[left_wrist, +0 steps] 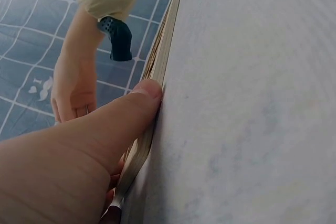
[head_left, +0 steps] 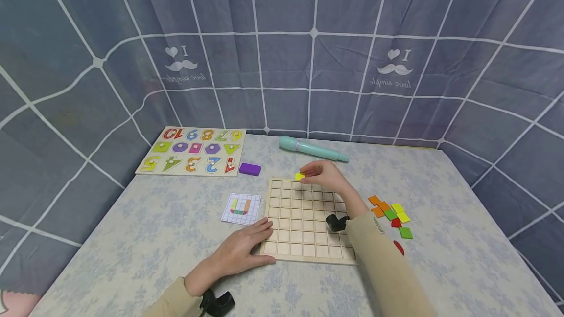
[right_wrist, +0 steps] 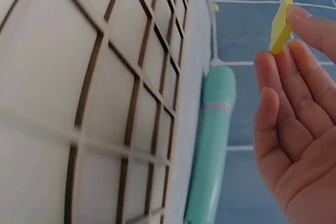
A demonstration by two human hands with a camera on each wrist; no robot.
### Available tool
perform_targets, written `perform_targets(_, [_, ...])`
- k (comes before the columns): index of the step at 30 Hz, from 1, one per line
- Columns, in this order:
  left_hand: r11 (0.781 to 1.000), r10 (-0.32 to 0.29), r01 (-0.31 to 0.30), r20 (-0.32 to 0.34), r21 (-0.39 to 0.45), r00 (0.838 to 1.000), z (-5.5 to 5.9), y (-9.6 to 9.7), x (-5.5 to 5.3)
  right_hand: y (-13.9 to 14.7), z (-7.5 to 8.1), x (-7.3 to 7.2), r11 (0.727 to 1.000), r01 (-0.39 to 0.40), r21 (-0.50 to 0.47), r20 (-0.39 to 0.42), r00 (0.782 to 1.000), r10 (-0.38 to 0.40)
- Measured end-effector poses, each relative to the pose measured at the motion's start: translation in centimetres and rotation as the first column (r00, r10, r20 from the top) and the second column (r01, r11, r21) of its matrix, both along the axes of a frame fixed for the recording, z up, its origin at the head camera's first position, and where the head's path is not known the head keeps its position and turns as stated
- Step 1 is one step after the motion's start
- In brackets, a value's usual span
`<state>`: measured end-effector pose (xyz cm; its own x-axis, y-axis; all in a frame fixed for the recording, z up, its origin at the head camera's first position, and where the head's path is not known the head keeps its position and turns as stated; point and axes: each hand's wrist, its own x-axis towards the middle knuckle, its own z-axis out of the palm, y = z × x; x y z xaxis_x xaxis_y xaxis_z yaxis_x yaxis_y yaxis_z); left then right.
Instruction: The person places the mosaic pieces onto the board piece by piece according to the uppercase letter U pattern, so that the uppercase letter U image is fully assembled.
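My right hand (head_left: pixel 327 177) pinches a yellow square tile (right_wrist: pixel 281 24) between thumb and fingertips, above the far edge of a wooden grid board (head_left: pixel 296 224). In the right wrist view the tile is held clear of the board. Extended fingers of my left hand (head_left: pixel 240 247) rest along the board's left edge, while its thumb lies against the front edge, around the near corner. Left of the board lies a pattern card (head_left: pixel 224 214) with a U-like shape drawn in green, orange and red. My right sleeve hides part of the board's right side.
Loose orange, green, yellow and red tiles (head_left: pixel 390 215) are scattered right of the board. Behind it lies a teal capped tube (head_left: pixel 314 149). A purple block (head_left: pixel 249 169) sits beside a number-and-shape puzzle board (head_left: pixel 187 151) at back left. A grid-patterned curtain (head_left: pixel 286 62) surrounds the table.
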<state>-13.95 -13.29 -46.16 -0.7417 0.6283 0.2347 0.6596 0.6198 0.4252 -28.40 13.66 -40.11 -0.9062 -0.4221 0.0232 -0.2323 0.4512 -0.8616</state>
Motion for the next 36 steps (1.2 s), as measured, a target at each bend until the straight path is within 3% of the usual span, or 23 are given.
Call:
perform_targets(10, [1.000,0.014,-0.013,0.065,-0.012,0.998,0.1,0.0,0.0,-2.9,-0.6,-0.6,0.995,-0.044,0.095,0.015,0.999,0.042])
perform_targets(25, [1.000,0.012,-0.011,0.070,-0.013,0.997,0.0,0.1,-0.1,-4.2,-2.2,-0.6,0.980,-0.048,0.191,0.083,0.996,0.033])
perform_targets(36, [1.000,0.015,-0.015,0.076,-0.005,0.997,0.0,0.0,0.0,-4.4,-2.9,-0.7,0.960,-0.083,0.268,-0.001,0.996,0.087])
